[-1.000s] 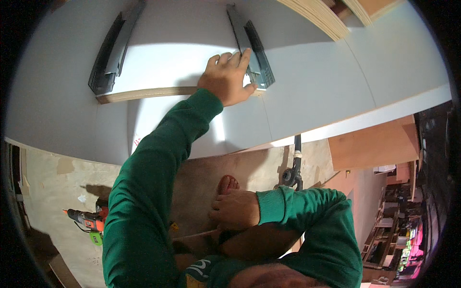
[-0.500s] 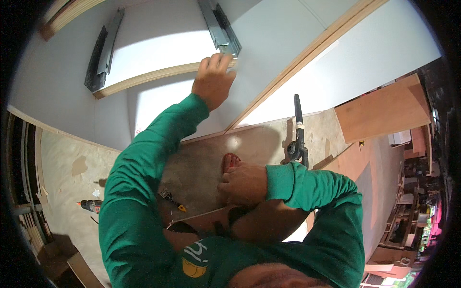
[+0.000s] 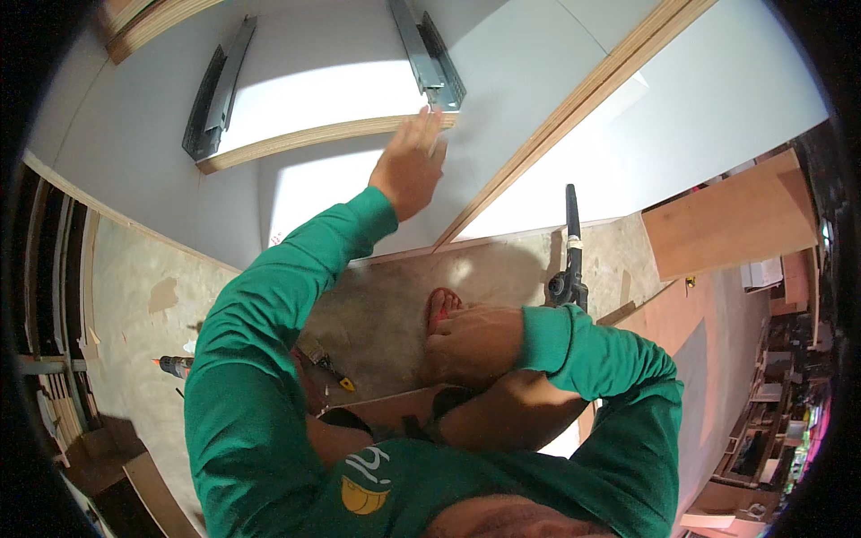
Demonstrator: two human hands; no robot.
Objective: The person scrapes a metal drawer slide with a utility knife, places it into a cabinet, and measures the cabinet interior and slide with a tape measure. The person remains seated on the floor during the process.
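Observation:
My left hand (image 3: 410,168) reaches up to the front wooden edge (image 3: 309,142) of a white panelled cabinet, its fingers stretched out and the thumb apart. The fingertips are at the near end of a grey metal drawer slide (image 3: 423,56), and no held thing shows; whether they touch the slide I cannot tell. A matching drawer slide (image 3: 220,90) is fixed on the left side. Low by my bent leg, my right hand (image 3: 475,345) is closed, with its fingers curled under and mostly hidden. Whatever it may hold is out of sight.
A black tool with a long nozzle (image 3: 572,242) stands right of my foot in a red sandal (image 3: 441,303). On the floor lie a drill (image 3: 175,366) at left and a yellow-tipped hand tool (image 3: 327,366). A brown board (image 3: 731,215) is at right.
The view has shifted slightly, so the cabinet sits a little further right. My left fingers have straightened from a bent grip at the slide's end. My right hand stays low by the leg.

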